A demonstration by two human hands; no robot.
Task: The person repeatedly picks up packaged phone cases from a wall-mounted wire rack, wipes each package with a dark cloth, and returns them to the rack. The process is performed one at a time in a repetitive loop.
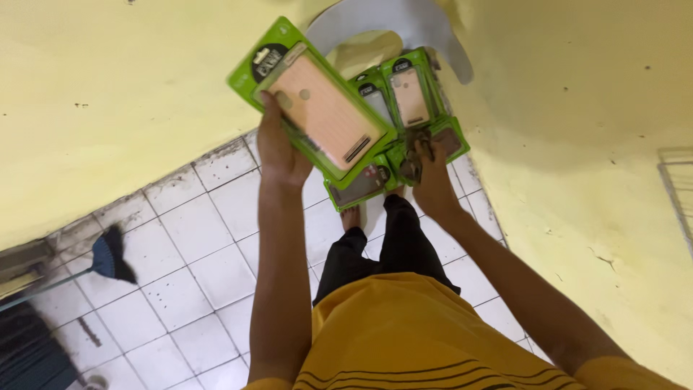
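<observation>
Left hand (281, 148): raised in front of the body, fingers (268, 108) closed around the lower edge of a green phone-case pack (317, 108). The pack is held tilted, its pale pink case face-up under clear plastic, with a dark round label at its upper corner

Right hand (432, 180): set just beside the left, fingers curled on the lower packs (433, 141) of a fanned bundle. Exactly how many packs are gripped cannot be told

Bundle of green packs (408, 94): several similar packs overlapped behind and below the large one, some shown with pale cases, some with dark ones. One dark pack (361, 186) is seen under the large pack, between the two hands

White plastic chair (404, 25): partly seen beyond the packs, against the yellow wall (577, 87)

Floor (188, 238): white tiles with dark joints, a bare foot (351, 215) and black trousers (390, 245) seen below the hands. A yellow striped shirt (404, 332) is worn

Broom (108, 256): dark-headed, laid at the left by the wall base

Wire rack (678, 195): edge seen at the far right
</observation>
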